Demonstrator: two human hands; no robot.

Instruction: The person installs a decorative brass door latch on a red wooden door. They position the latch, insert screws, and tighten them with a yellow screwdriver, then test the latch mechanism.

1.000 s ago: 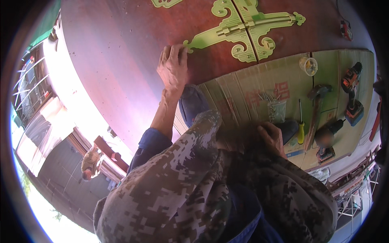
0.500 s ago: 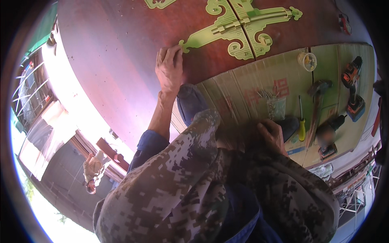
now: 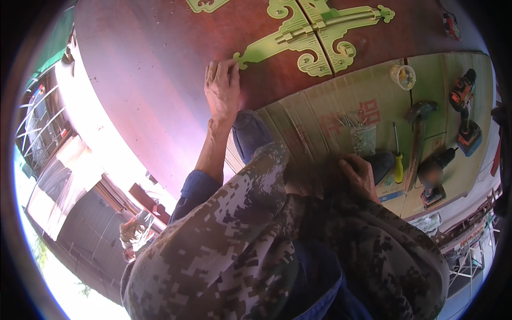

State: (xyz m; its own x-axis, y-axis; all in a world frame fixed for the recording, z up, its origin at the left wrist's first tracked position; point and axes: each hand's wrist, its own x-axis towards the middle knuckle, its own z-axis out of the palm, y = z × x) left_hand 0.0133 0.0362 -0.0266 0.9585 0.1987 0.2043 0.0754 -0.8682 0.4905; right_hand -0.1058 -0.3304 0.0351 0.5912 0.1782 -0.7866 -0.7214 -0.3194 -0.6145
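Note:
An ornate brass-coloured latch (image 3: 298, 38) lies across the seam between two reddish-brown wooden panels (image 3: 160, 58), its sliding rod running over the joint. At the latch's scrolled left tip is my left hand (image 3: 222, 88), its fingers bent and pressed together on the end. The fingertips are partly hidden behind the knuckles. Low and close to my body, my right hand (image 3: 360, 175) rests by my leg, apart from the latch. Its thumb and fingers are loosely apart, with nothing visible in them, though shadow covers part of it.
On the cardboard sheet (image 3: 314, 114) lie a bag of screws (image 3: 364, 140), a yellow-handled screwdriver (image 3: 398, 168), a hammer (image 3: 417, 133), two power drills (image 3: 464, 109) and a small tub (image 3: 403, 77). Another brass fitting (image 3: 205, 4) lies at the far edge. A person (image 3: 133, 232) is at lower left.
My hands keep nearly the same places, the left still on the latch tip. The whole view has shifted slightly. At lower left the other person appears farther right and lower.

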